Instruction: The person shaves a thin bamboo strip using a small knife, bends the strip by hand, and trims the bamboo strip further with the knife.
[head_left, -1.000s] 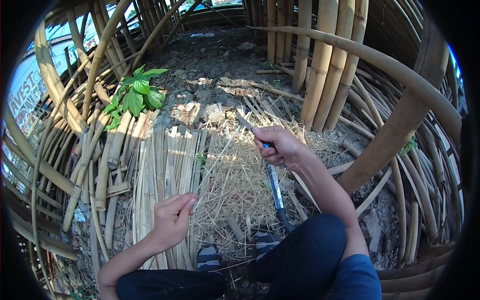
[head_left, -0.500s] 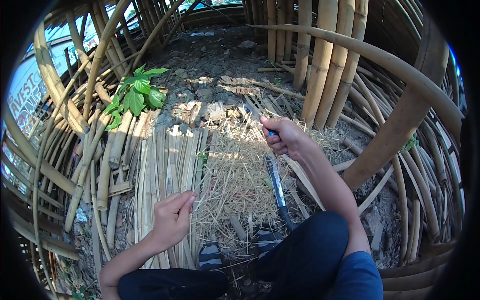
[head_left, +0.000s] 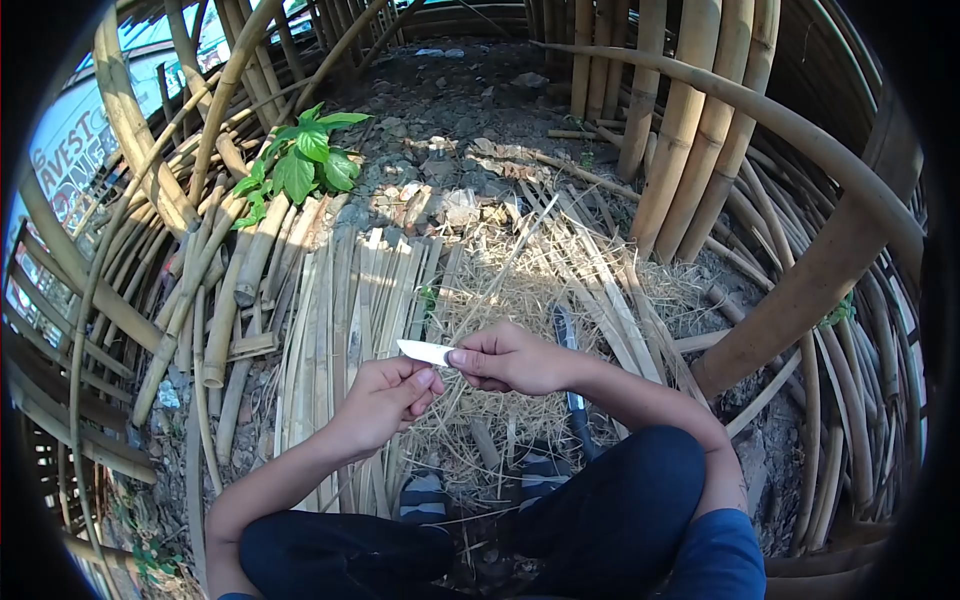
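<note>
My right hand [head_left: 513, 358] is closed around a small knife, its pale blade [head_left: 424, 351] pointing left across the top of my left hand. My left hand [head_left: 385, 403] is closed in a pinch just below the blade, close to my right fingers. Whatever my left fingers hold is too thin and hidden to make out. Beneath both hands lies a bed of thin bamboo shavings [head_left: 470, 410]. A long-bladed machete [head_left: 567, 335] with a dark handle rests on the shavings, partly hidden behind my right forearm.
Split bamboo strips [head_left: 318, 320] lie side by side at left, and more strips [head_left: 600, 290] at right. Upright bamboo poles [head_left: 690, 130] and a curved pole [head_left: 780, 110] stand at right. A leafy plant [head_left: 300, 165] grows beyond the left strips. My knees are bent close below.
My right hand has come down and left with the knife, from far out to beside my left hand. My left hand has moved slightly right. The view has shifted a little.
</note>
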